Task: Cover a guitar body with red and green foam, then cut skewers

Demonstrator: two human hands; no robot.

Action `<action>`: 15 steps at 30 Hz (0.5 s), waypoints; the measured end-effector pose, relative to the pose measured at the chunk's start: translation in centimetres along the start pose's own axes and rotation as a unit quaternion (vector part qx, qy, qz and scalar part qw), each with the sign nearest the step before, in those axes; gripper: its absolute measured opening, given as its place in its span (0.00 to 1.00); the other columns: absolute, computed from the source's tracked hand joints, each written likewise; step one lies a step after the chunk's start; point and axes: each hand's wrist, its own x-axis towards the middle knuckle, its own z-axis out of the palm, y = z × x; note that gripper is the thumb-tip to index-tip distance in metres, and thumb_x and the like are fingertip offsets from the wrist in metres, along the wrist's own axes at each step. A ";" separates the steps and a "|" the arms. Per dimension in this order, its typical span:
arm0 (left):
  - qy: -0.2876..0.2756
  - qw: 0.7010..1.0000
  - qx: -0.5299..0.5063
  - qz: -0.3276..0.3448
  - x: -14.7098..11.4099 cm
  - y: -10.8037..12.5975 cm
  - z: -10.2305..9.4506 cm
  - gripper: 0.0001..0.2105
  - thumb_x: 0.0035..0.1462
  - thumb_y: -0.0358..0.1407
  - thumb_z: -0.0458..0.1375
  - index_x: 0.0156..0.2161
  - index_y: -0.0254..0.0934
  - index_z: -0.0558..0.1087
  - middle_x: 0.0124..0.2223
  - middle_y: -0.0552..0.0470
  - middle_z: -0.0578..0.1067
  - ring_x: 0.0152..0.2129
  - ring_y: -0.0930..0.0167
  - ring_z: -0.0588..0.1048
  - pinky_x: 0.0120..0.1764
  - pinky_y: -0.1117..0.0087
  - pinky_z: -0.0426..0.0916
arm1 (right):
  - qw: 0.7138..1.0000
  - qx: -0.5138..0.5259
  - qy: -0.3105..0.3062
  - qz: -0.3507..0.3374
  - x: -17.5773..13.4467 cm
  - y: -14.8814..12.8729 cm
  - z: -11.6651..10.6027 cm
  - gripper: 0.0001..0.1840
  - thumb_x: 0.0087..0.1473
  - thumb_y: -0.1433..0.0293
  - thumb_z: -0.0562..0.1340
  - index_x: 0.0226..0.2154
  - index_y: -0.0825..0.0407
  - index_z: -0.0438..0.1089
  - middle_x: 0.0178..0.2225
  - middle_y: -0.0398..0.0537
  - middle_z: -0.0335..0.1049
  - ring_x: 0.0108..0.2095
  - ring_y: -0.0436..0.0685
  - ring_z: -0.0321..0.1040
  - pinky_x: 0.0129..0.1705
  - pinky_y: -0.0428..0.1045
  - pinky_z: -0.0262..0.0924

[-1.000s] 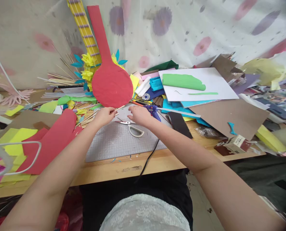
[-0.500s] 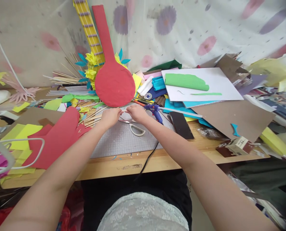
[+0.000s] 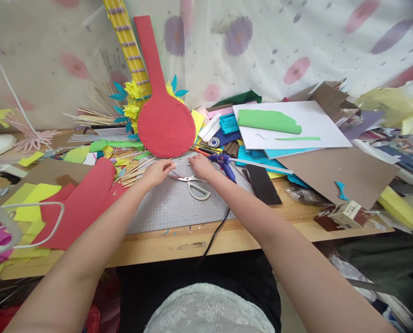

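Observation:
My left hand (image 3: 158, 172) is closed in a pinch above the grey cutting mat (image 3: 178, 206); the pale tip of a short thin stick (image 3: 175, 164) shows at its fingertips. A small gap to the right, my right hand (image 3: 200, 166) is closed too, and a tiny pale bit pokes from its fingertips, too small to name. Scissors (image 3: 197, 190) with light grey handles lie on the mat just below the right hand. Beside that hand rests a blue glue gun (image 3: 223, 165). Behind both hands stands a red banjo-shaped cutout (image 3: 166, 125), leaning back.
Thin wooden sticks (image 3: 132, 175) and red sheets (image 3: 78, 206) lie left of the mat. A black phone (image 3: 263, 184) is at right, near a white board (image 3: 293, 115) with green paper (image 3: 269, 120). A black cord (image 3: 215, 236) hangs over the table's front edge.
My hands, which met at a short pale stick, have moved apart, leaving a gap between the fingertips. The view has tilted slightly upward.

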 end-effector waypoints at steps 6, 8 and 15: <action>0.031 0.992 -0.117 -0.025 -0.1 -0.6 -0.1 0.17 0.57 0.44 0.46 0.36 0.35 0.73 0.38 0.48 0.76 0.35 0.68 0.72 0.38 0.70 0.62 | 0.997 0.056 0.043 0.008 -1.2 -0.7 -0.8 0.19 0.57 0.75 0.53 0.51 0.58 0.67 0.49 0.57 0.68 0.51 0.59 0.60 0.54 0.51 0.52; 0.059 0.990 -0.106 -0.078 -0.2 -0.6 -0.3 0.17 0.57 0.43 0.45 0.36 0.35 0.73 0.37 0.48 0.76 0.34 0.68 0.71 0.38 0.70 0.62 | 0.997 0.068 0.031 0.013 -2.6 -0.9 -1.2 0.17 0.57 0.75 0.53 0.48 0.57 0.70 0.46 0.56 0.70 0.49 0.58 0.62 0.53 0.51 0.52; 0.077 0.959 -0.202 -0.184 -0.7 0.5 0.7 0.13 0.55 0.40 0.49 0.34 0.34 0.71 0.24 0.54 0.68 0.20 0.73 0.64 0.26 0.73 0.57 | 0.999 0.048 -0.003 -0.009 -7.6 -1.4 -1.2 0.24 0.55 0.58 0.59 0.47 0.59 0.67 0.45 0.60 0.68 0.47 0.62 0.63 0.50 0.53 0.54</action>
